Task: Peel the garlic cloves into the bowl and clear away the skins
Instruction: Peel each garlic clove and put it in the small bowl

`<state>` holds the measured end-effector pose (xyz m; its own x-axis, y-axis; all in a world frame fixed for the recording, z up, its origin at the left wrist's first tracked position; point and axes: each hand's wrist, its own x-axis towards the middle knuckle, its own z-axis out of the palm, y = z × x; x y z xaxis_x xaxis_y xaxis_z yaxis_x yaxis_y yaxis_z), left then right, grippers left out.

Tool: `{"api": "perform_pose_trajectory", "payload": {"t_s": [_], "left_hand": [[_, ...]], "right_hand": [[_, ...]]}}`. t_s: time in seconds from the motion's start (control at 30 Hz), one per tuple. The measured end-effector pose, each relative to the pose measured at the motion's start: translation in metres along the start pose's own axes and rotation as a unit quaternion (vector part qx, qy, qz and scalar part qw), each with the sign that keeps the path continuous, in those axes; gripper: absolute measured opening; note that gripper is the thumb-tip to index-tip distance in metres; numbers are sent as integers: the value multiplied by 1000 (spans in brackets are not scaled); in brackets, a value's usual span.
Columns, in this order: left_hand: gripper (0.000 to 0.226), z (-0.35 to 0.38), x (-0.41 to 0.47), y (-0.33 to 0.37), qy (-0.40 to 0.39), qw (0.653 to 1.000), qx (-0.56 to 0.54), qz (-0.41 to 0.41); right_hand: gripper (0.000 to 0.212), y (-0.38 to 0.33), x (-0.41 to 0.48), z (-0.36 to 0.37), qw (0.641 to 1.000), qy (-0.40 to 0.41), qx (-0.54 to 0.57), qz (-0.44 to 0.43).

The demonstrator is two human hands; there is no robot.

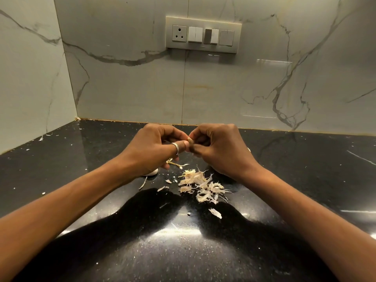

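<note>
Gleaming black counter point(305, 180), scattered skins point(203, 186), marble wall point(132, 88)

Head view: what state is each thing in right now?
left hand: fingers pinch the garlic clove
right hand: fingers pinch the same clove
garlic clove: held between both hands, above the counter
skins: loose heap on the counter
white lump: on the counter, half hidden under left wrist

skins point(203, 187) mid-counter, wall point(203, 88) behind
</note>
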<state>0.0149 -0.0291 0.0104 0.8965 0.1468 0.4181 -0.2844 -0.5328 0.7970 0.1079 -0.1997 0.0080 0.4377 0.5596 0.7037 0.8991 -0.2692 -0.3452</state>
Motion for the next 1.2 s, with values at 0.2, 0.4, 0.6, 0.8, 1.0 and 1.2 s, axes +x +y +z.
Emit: {"api": "perform_pose_trajectory", "payload": {"t_s": [0.2,0.4,0.6,0.8,1.0,1.2], "left_hand": [[8,1,1,-6,32,997,24,64],[6,1,1,-8,38,993,41,106],[5,1,3,-11,37,992,54,112],[9,0,4,-11,45,995,37,84],[10,0,5,-9,45,997,25,55],[13,0,4,-6,43,999,-5,26]], "right_hand": [[14,-3,-1,2,1000,-8,-1,6],[17,-5,-2,0,1000,-3,0,5],[18,-5,-1,1,999,-10,15,31],[18,-8,2,-2,983,-46,140,113],[20,-10,2,-1,962,-50,219,156],[18,-11,4,-2,944,-56,263,190]]}}
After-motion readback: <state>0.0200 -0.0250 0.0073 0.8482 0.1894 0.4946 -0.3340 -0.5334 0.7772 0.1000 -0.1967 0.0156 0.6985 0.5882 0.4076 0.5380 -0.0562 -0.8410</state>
